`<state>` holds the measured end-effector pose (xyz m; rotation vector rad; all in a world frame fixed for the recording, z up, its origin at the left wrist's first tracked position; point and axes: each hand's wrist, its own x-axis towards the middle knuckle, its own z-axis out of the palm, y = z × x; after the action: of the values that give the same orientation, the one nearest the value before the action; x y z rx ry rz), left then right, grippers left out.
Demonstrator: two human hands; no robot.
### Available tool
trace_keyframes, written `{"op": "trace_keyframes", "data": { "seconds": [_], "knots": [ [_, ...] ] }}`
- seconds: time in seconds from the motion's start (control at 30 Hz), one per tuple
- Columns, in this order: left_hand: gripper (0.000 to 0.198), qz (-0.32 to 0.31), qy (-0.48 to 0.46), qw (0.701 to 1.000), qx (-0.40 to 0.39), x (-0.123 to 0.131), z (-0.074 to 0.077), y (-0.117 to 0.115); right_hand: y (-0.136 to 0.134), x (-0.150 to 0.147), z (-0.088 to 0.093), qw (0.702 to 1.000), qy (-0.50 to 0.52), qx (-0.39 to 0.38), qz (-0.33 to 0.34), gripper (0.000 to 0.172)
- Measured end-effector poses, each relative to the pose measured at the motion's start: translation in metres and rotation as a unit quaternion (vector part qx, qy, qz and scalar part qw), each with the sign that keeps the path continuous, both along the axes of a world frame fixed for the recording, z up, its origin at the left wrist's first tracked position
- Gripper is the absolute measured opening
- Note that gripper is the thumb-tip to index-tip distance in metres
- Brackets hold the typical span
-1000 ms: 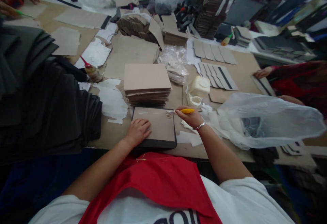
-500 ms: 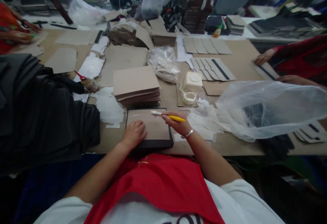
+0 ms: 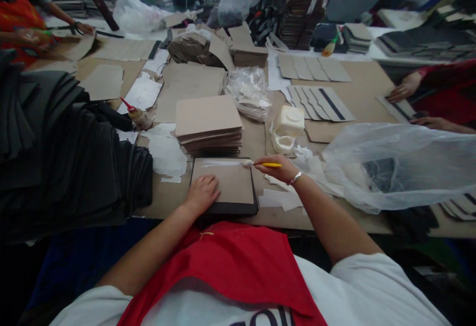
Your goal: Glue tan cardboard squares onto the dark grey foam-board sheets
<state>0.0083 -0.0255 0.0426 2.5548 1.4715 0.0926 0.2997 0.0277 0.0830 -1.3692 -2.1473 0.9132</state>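
Observation:
In front of me lies a tan cardboard sheet [image 3: 234, 185] on a slightly larger black piece [image 3: 230, 209] at the table's front edge. My left hand [image 3: 204, 192] rests flat on the sheet's left side, fingers stretched out. A paintbrush [image 3: 271, 165] with a yellow handle is pinched in my right hand [image 3: 280, 168]. Its white-coated bristles touch the sheet near the top right corner. White wet streaks [image 3: 219, 163] run along the sheet's far edge. Just beyond stands a stack of cardboard sheets [image 3: 208, 118].
Piled dark folded pieces [image 3: 122, 177] crowd the left. A cut-open white plastic container [image 3: 288, 123] stands beyond my right hand. Right of it lies a clear plastic bag [image 3: 401, 162]. A glue bottle with a red tip [image 3: 137, 114] lies left. Co-workers' hands [image 3: 407, 88] show at both sides.
My right hand has moved the brush rightward along the sheet's far edge, and the white streak has grown longer and wider. My left hand stays on the sheet. The view has shifted slightly.

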Motion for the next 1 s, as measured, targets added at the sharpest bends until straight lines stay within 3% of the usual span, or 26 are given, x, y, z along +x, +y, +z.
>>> {"op": "trace_keyframes", "data": {
  "seconds": [0.1, 0.2, 0.3, 0.43, 0.57, 0.8, 0.9, 1.0],
  "knots": [
    [0.031, -0.007, -0.002, 1.000, -0.002, 0.000, -0.002, -0.001, -0.035, 0.034, 0.007, 0.998, 0.031, -0.026, -0.056, 0.030],
    [0.033, -0.006, 0.006, 1.000, 0.006, -0.001, -0.007, -0.001, -0.079, 0.040, -0.004, 0.991, 0.071, -0.042, -0.106, 0.039],
    [0.036, -0.004, 0.008, 1.000, 0.012, -0.001, -0.010, -0.002, -0.121, 0.032, -0.042, 0.990, 0.001, -0.019, -0.141, 0.034],
    [0.037, -0.008, 0.017, 1.000, 0.015, 0.001, -0.008, -0.004, -0.154, 0.022, -0.102, 0.980, -0.170, 0.059, -0.085, 0.019],
    [0.038, -0.012, 0.036, 0.999, 0.015, 0.003, -0.005, -0.003, -0.160, 0.022, -0.131, 0.967, -0.214, 0.081, -0.112, 0.021],
    [0.038, 0.000, -0.022, 0.999, 0.034, 0.016, 0.009, -0.006, -0.146, 0.035, -0.125, 0.963, -0.070, 0.079, -0.246, 0.015],
    [0.038, -0.036, -0.124, 0.991, 0.022, 0.048, 0.016, -0.009, -0.136, 0.036, -0.113, 0.954, -0.017, 0.094, -0.284, 0.015],
    [0.047, -0.073, -0.232, 0.966, -0.090, 0.093, 0.018, -0.008, -0.129, 0.030, -0.092, 0.953, 0.027, 0.101, -0.285, 0.015]
  ]
}}
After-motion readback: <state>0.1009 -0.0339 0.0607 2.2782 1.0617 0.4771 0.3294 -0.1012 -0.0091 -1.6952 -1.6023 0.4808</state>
